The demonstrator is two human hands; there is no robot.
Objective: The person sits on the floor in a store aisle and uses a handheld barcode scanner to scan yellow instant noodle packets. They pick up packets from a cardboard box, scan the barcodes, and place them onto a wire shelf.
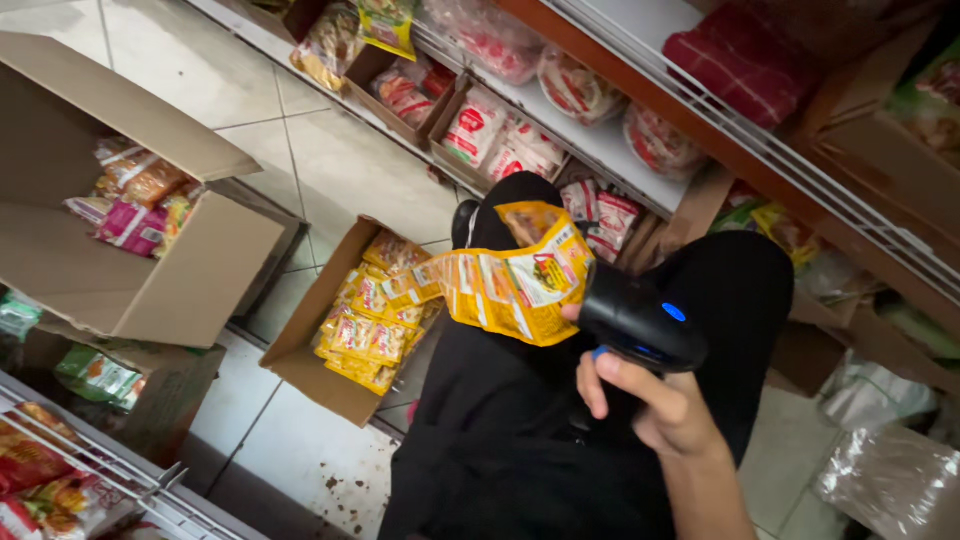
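yellow sachet strip [510, 285] beside right hand's [655, 405] black scanner [640, 322]

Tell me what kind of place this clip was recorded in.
Most likely a grocery shop aisle during stocking. Wire-fronted shelves hold bagged foods, open cardboard boxes of yellow packets sit on the tiled floor, and the right hand holds a black handheld scanner beside a strip of yellow sachets.

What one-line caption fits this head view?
Right hand aims a black handheld scanner at a strip of yellow sachets, above an open carton of yellow sachets on the tiled floor.
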